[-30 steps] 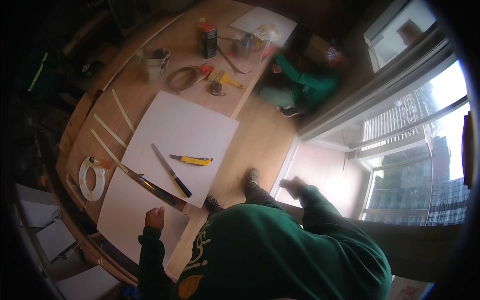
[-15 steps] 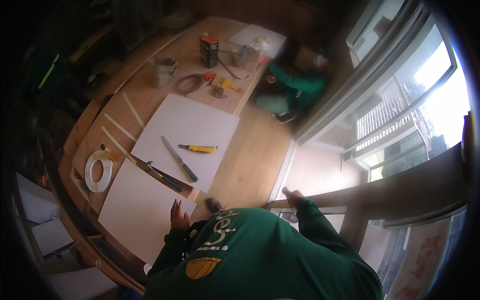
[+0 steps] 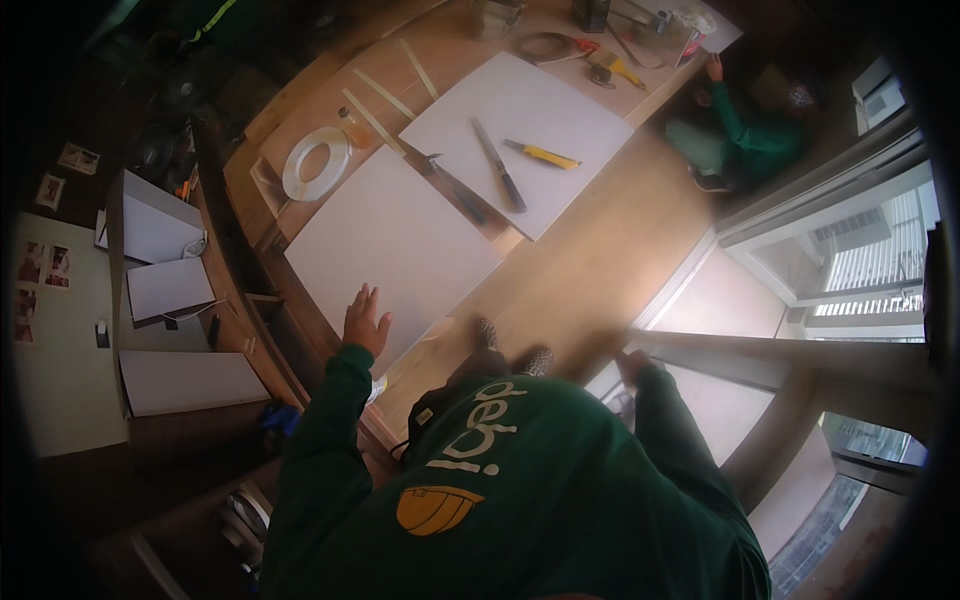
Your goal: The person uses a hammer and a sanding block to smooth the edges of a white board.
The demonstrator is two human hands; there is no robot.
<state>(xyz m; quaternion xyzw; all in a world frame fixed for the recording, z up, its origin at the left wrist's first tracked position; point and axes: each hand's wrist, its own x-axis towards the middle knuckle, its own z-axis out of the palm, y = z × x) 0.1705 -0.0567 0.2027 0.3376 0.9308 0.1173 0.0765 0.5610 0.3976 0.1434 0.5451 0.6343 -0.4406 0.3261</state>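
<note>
My left hand (image 3: 367, 322) is open with its fingers apart, palm down over the near edge of a white panel (image 3: 390, 245); whether it touches I cannot tell. My right hand (image 3: 632, 365) is beside the window ledge (image 3: 720, 348), dark and blurred, its fingers unclear. Beyond lies a second white panel (image 3: 560, 110). On that one rest a flat file with a black handle (image 3: 508, 185) and a yellow utility knife (image 3: 545, 154). A slim tool with a dark handle (image 3: 465, 200) lies between the panels.
A white roll of banding (image 3: 290, 170) and pale strips (image 3: 383, 93) lie on the wooden bench. Farther back are a coiled dark belt (image 3: 525, 46) and a yellow tool (image 3: 625, 70). Another person in green (image 3: 755, 135) crouches at right, by the windows. White panels (image 3: 190, 382) stand at left.
My view has swung left and down, so the bench sits higher and farther right. My left hand has shifted from the panel's near right corner leftward along its near edge.
</note>
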